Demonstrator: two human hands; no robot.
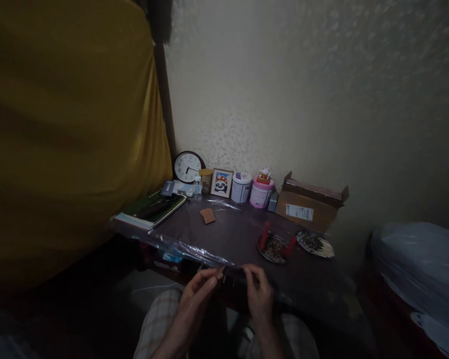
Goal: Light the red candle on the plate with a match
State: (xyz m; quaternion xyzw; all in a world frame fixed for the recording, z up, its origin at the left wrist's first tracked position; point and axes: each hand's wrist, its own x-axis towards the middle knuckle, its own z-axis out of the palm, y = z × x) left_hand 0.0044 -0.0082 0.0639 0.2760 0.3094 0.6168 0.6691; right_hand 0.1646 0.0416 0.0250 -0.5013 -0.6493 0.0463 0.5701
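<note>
Two bare hands meet in dim light at the near edge of a dark table [230, 232], the left hand [201, 293] and the right hand [260, 295] just apart, each with its thumb and fingertips drawn close; whether either one grips anything is too dark to tell. Right by the fingertips runs the rim of a clear plastic covering [194, 251], the thing nearest the grip. Beyond the right hand sits one round dish [266, 258] of small brownish pieces with two red cylinders [264, 236], one leaning on each side; farther right of it, one plate [307, 251] carries dark bits and a cluster of pale sticks [325, 248] too fine to count. Straight ahead of the left hand, well apart from it, lie orange-brown cards [208, 216], their number unclear. Farthest from the grip, along the wall, stand one clock [187, 164], one yellow-lidded jar [205, 184], one framed panda picture [221, 183], two tubs, one white [241, 189] and one pink [261, 197], with a single figurine [264, 176] atop the pink, and one open cardboard box [322, 204]. Left of the grip, a green-covered book [153, 209] lies near a yellow curtain [78, 124].
</note>
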